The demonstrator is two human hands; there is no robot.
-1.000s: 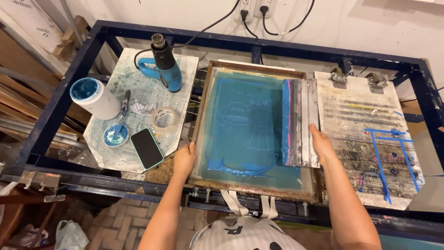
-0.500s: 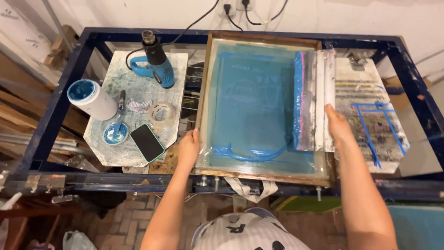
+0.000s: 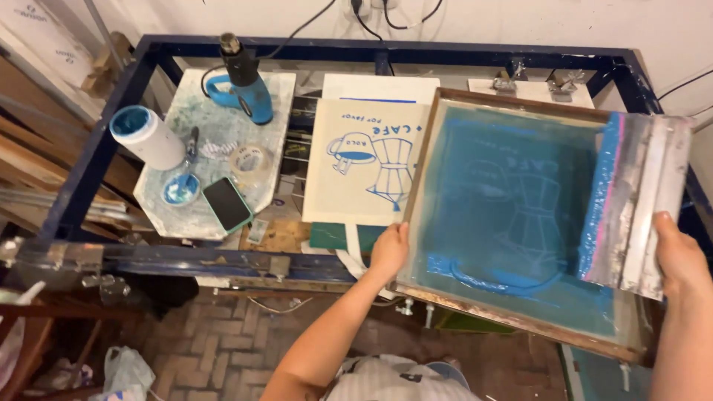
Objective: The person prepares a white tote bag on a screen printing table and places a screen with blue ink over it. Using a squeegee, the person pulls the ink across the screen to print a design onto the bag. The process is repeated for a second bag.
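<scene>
from the head camera, the left hand [image 3: 389,251] grips the near left edge of a wooden-framed printing screen [image 3: 512,208] smeared with blue ink, and the right hand [image 3: 677,256] clasps its right side by a squeegee [image 3: 642,197]. the screen is tilted above a cream printed cloth [image 3: 368,160]; a heat gun [image 3: 245,78], white tub [image 3: 147,135] and phone [image 3: 226,203] lie on the left board.

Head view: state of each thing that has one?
Screen frame: lifted and tilted, gripped at both side edges.
Left hand: shut on the frame's left edge.
Right hand: shut on the frame's right edge.
Squeegee: lying on the mesh, inked blue.
Cloth bag: flat, uncovered, printed in blue.
Ink tub: open.
Phone: screen dark.
</scene>
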